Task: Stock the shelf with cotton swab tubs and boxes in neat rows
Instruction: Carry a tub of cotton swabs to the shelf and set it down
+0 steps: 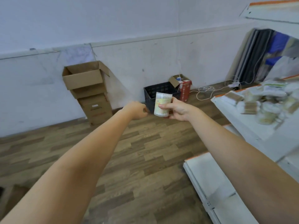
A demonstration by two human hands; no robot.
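Right hand [177, 109] holds 1 cotton swab tub [162, 104] out in front of the body, above the wood-pattern floor [145, 159] and in line with the black crate [159, 92] that stands against the wall; the tub is well apart from the shelf [252, 126], which lies off to the right. Tub is a clear cylinder with a printed paper label, upright or only slightly tilted, packed with swabs. Judgement: light, with stiff thin plastic walls and a smooth, somewhat slippery surface; the lid, if press-fit, could pop under a squeeze, so a moderate wrap around the mid-body is the sensible hold, not a pinch at the top rim. Grip as seen: thumb across the front of the label about mid-height, remaining fingers curled around the far side and mostly hidden behind the tub, so the fingers are clamped around the tub body. Left hand [137, 110] is stretched forward just beside the tub, to its left, knuckles toward the camera; fingers look curled inward, but whether they hold anything I cannot tell, since the palm side is hidden. On the shelf, near its front edge, sits a loose heap of swab packs and tubs [265, 101], blurred, not in rows. 1 stack of cardboard boxes [87, 91] leans against the wall at left. Judgement: 1 tub in hand, placement on the shelf not yet done, and the heap there looks in need of sorting.
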